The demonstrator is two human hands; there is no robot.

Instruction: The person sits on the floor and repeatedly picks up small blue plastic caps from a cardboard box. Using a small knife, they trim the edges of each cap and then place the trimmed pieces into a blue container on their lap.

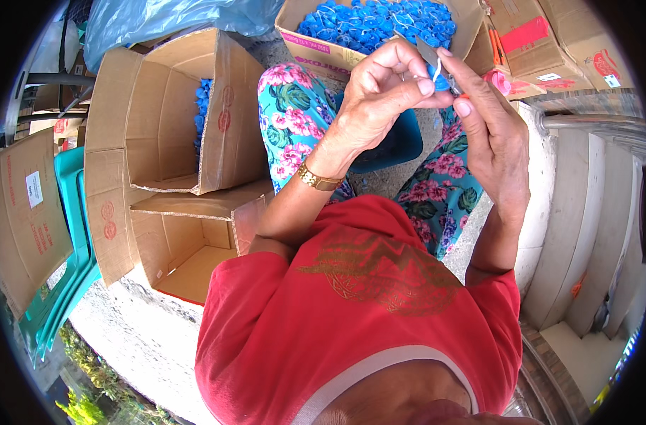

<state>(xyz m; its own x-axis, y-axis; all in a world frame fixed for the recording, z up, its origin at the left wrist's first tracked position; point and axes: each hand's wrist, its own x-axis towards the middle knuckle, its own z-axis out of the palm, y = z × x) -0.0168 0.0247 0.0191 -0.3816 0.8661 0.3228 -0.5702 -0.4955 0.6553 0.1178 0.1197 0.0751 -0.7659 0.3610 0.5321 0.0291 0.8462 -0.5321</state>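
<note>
My left hand [373, 95], with a gold-coloured watch or bracelet [318, 179] on its wrist, pinches a small blue plastic piece [441, 83] between thumb and fingers. A short white strip or cord [437, 70] crosses that piece. My right hand [493, 127] meets it from the other side, its fingers closed on a small cutting tool. The tool's flat grey blade [428, 53] rises beside the index fingertip, and a bit of orange shows by the thumb; the rest is hidden. Below both hands, between my knees, sits a dark teal plastic bin [408, 146].
Ahead stands a cardboard box [323, 58] heaped with blue plastic pieces [376, 24]. At left, an open carton [163, 117] holds more blue pieces, beside another open carton [195, 265] and stacked green plastic chairs [75, 212]. An orange-handled tool [496, 45] lies against cartons at right.
</note>
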